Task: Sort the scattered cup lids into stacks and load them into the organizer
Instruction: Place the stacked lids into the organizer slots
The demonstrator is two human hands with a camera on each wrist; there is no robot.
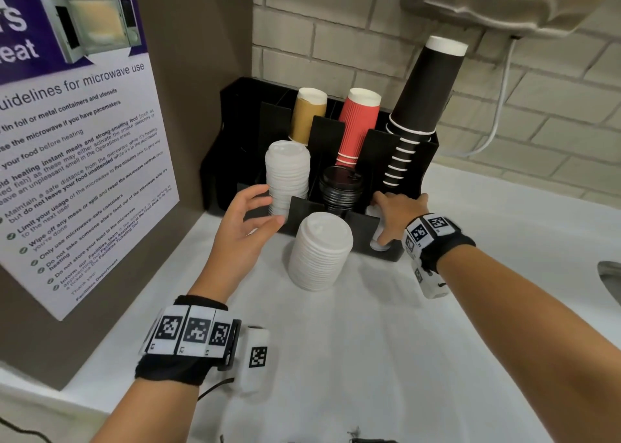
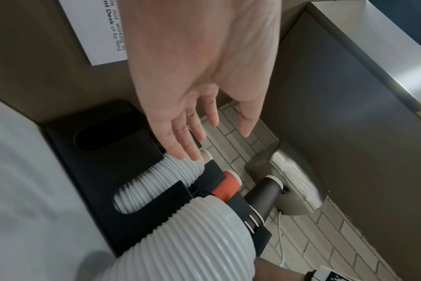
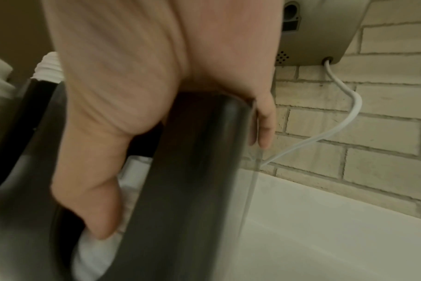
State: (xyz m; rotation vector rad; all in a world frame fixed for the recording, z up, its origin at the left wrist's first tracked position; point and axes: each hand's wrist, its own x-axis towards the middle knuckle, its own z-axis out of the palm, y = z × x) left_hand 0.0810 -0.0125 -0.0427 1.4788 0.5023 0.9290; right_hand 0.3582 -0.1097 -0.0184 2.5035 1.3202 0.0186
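A white lid stack (image 1: pixel 319 252) stands on the worktop (image 1: pixel 369 341) just before the black organizer (image 1: pixel 386 251). Left hand (image 1: pixel 240 227) hovers, fingers (image 2: pixel 185 133) spread and relaxed, beside the loaded white lids (image 1: pixel 287 173). Right hand (image 1: pixel 398 215) grips the organizer's corner, thumb on lids inside.

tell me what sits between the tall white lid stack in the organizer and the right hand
In the head view, a short stack of black plastic lids sits in the black organizer, between the tall white lid stack and the right hand.
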